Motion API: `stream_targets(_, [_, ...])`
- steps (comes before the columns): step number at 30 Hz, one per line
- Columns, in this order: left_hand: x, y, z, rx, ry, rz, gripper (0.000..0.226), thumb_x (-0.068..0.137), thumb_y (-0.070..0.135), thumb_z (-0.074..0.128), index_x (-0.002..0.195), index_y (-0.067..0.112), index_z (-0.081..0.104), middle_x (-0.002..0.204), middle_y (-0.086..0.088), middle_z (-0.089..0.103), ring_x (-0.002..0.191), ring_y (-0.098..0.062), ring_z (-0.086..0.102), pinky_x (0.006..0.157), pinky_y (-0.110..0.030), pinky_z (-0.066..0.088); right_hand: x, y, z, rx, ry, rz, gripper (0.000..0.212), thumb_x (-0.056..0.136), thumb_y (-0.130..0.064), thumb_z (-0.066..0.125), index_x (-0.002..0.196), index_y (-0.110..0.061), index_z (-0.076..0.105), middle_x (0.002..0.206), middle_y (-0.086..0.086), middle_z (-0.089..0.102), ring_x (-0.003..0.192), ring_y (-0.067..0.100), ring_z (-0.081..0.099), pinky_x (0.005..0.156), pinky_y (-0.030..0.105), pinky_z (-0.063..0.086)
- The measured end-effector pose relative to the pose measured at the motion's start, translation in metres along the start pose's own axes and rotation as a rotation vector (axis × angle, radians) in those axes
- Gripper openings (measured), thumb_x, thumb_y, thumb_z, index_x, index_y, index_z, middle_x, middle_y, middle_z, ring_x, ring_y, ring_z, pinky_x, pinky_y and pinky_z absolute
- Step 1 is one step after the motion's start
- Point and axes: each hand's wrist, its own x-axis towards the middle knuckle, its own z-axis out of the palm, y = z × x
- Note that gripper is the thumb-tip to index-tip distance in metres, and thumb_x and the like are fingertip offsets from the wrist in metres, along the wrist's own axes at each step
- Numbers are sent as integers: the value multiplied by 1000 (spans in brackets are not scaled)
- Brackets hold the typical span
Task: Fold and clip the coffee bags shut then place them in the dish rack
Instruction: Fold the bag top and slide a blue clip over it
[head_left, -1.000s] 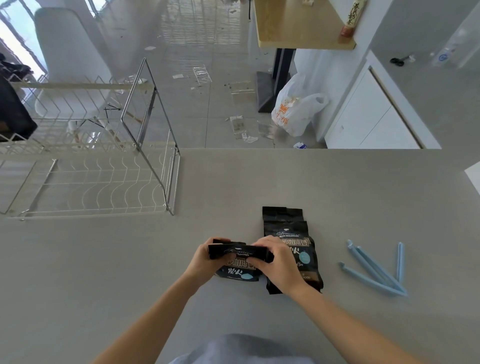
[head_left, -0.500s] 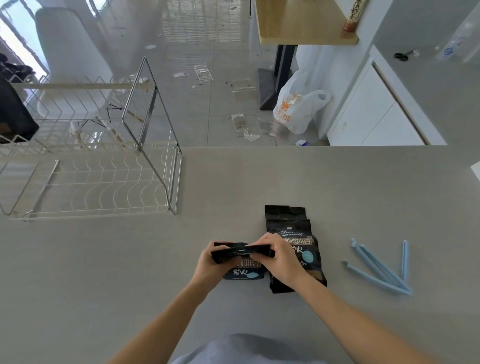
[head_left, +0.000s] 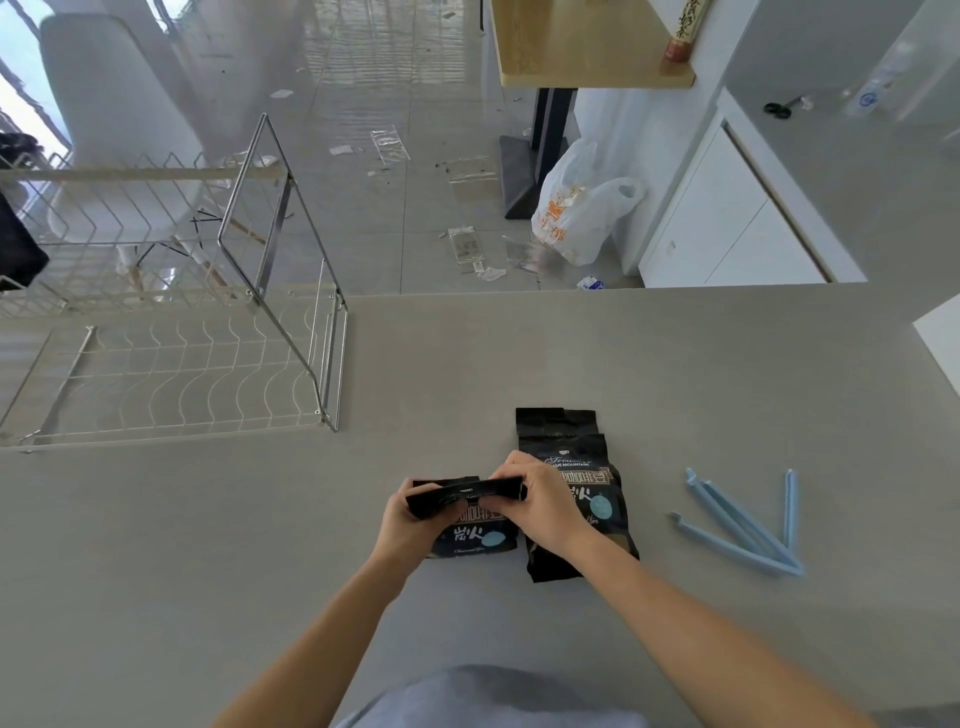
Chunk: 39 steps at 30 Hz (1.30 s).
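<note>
A small black coffee bag (head_left: 475, 538) lies on the grey counter, its top edge folded over. My left hand (head_left: 413, 525) pinches the left end of that fold and my right hand (head_left: 540, 512) pinches the right end. Just to the right lies a second black coffee bag (head_left: 574, 457), flat and unfolded, partly under my right wrist. Several light blue bag clips (head_left: 748, 525) lie loose further right. The white wire dish rack (head_left: 171, 379) stands at the far left of the counter.
The grey counter (head_left: 675, 389) ends at a far edge, beyond which the floor holds a white plastic bag (head_left: 582, 213) and scattered litter. A steel frame (head_left: 280, 208) rises from the rack's right end. White cabinets (head_left: 727, 228) stand at the right.
Both hands keep hold of the bag's folded top; the fold has been rolled slightly further down. The view shifted a little.
</note>
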Motion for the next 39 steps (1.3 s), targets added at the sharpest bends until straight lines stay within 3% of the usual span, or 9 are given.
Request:
stream_targets(3, [1, -2, -1, -7, 1, -49, 23, 75, 4, 75, 93, 6, 60, 88, -9, 66, 81, -23, 65, 63, -30, 53, -7, 0, -18, 23, -45, 13, 28, 80, -26, 71, 107, -28, 66, 98, -13, 69, 92, 0, 62, 83, 13, 48])
stream_targets(6, [2, -3, -2, -3, -18, -87, 28, 75, 6, 75, 98, 4, 58, 87, -11, 66, 78, -25, 65, 62, -36, 56, -24, 20, -55, 54, 149, 56, 25, 85, -20, 67, 109, -27, 64, 95, -12, 70, 90, 1, 64, 81, 8, 45])
stream_targets(10, [3, -6, -2, 4, -21, -74, 28, 76, 5, 74, 99, 3, 58, 92, -14, 64, 81, -25, 63, 72, -43, 55, -80, 91, -112, -279, 562, 347, 22, 82, -4, 68, 104, -9, 66, 99, 12, 65, 95, 30, 61, 82, 36, 47])
stream_targets(13, [5, -8, -3, 10, -31, -66, 24, 77, 7, 74, 95, 6, 59, 96, -15, 62, 82, -26, 63, 69, -42, 55, -129, 130, -118, -489, 564, 632, 32, 71, -5, 77, 102, -8, 68, 108, 21, 57, 102, 44, 54, 81, 51, 48])
stream_targets(22, [0, -8, -2, 10, -36, -26, 15, 80, 7, 70, 83, 21, 65, 109, -18, 59, 89, -27, 63, 66, -33, 55, -146, 137, -92, -554, 540, 490, 42, 66, 8, 74, 105, -9, 69, 131, 22, 48, 116, 44, 44, 88, 54, 47])
stream_targets(26, [-2, -7, -1, 1, -40, -14, 15, 80, 6, 70, 83, 20, 67, 109, -16, 58, 90, -26, 63, 68, -32, 53, -150, 139, -91, -521, 665, 635, 39, 64, 0, 79, 99, -12, 68, 127, 22, 49, 115, 45, 45, 84, 55, 45])
stream_targets(31, [-1, -7, -2, 8, -43, -17, 13, 80, 8, 70, 83, 21, 68, 108, -11, 58, 91, -25, 63, 66, -30, 54, -167, 151, -84, -455, 711, 530, 26, 67, 9, 75, 86, -8, 73, 106, 22, 56, 100, 42, 49, 83, 48, 47])
stream_targets(35, [-1, -8, -1, 18, -36, -2, 14, 80, 8, 71, 83, 21, 68, 104, -5, 58, 84, -15, 63, 54, -18, 53, -160, 142, -92, -326, 850, 502, 18, 74, 5, 73, 90, -2, 72, 95, 24, 63, 91, 42, 56, 73, 24, 39])
stream_targets(39, [-1, -11, -2, 18, -41, 4, 11, 80, 8, 71, 85, 17, 69, 102, -1, 58, 83, -12, 63, 51, -12, 51, -141, 125, -108, -46, 987, 489, 18, 83, 0, 66, 100, -2, 70, 101, 13, 68, 82, -5, 57, 75, 5, 38])
